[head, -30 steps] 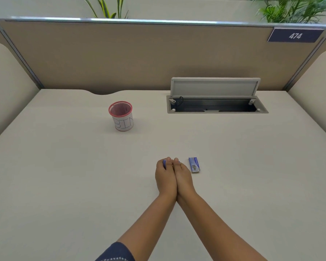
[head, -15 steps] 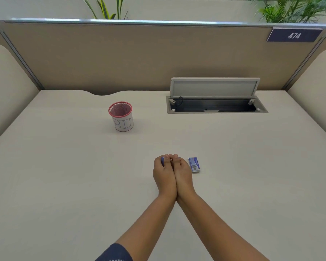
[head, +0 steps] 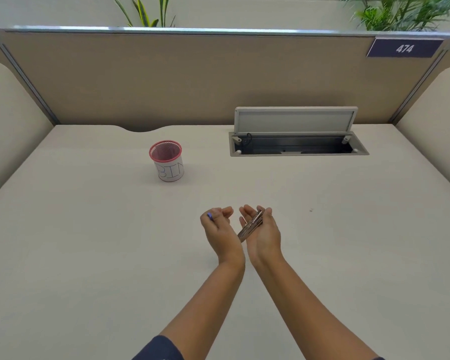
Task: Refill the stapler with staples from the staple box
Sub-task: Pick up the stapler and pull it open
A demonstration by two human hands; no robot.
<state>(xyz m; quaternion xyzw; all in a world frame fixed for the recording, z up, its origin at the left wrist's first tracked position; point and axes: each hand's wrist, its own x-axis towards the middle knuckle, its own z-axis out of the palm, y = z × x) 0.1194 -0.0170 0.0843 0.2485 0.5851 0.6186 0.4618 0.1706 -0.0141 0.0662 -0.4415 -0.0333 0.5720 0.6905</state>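
Right hand [head: 264, 233] cradles staples [head: 250, 226] (perhaps); left hand [head: 220, 227] curled.

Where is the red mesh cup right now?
In the head view the red mesh cup stands upright on the desk, left of centre, beyond the left hand.

One wide camera on my head looks forward and down across the tabletop [head: 89, 242] toward the partition [head: 192, 79] at its far edge. My forearms run up from the bottom edge, close to the lens; the partition stands farthest.
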